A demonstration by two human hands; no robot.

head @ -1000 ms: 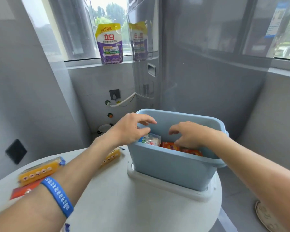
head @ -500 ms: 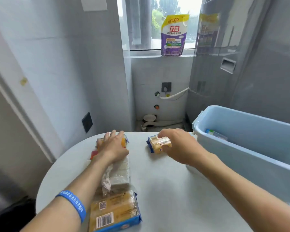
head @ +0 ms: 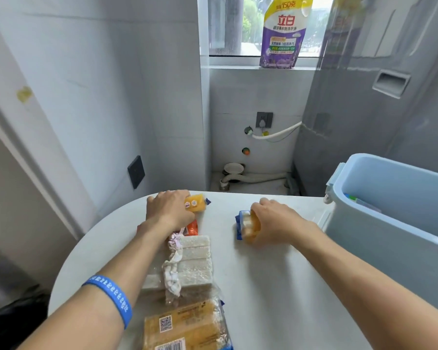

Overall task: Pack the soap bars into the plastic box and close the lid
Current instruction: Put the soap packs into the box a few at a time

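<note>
In the head view, the left hand (head: 168,210) lies palm-down at the far side of the round white worktop (head: 276,286), its fingers wrapped over a yellow wrapped soap bar (head: 196,202) whose right end sticks out past the knuckles. A blue wristband (head: 110,296) circles that forearm. The right hand (head: 276,223) rests to the right, near the blue box, its fingers closed around an amber soap bar in a blue-edged wrapper (head: 247,227) that sits on the worktop.

Just below the left hand lies an orange packet (head: 192,229), partly hidden by the wrist. Nearer the camera a clear bag of white soap bars (head: 190,261) lies flat, and closest of all a yellow multi-bar pack with a QR code and barcode (head: 185,327).

The light-blue plastic box (head: 390,238) stands open at the right edge of the worktop; a little of its contents shows at the rim. A purple detergent pouch (head: 283,34) stands on the window sill behind.
</note>
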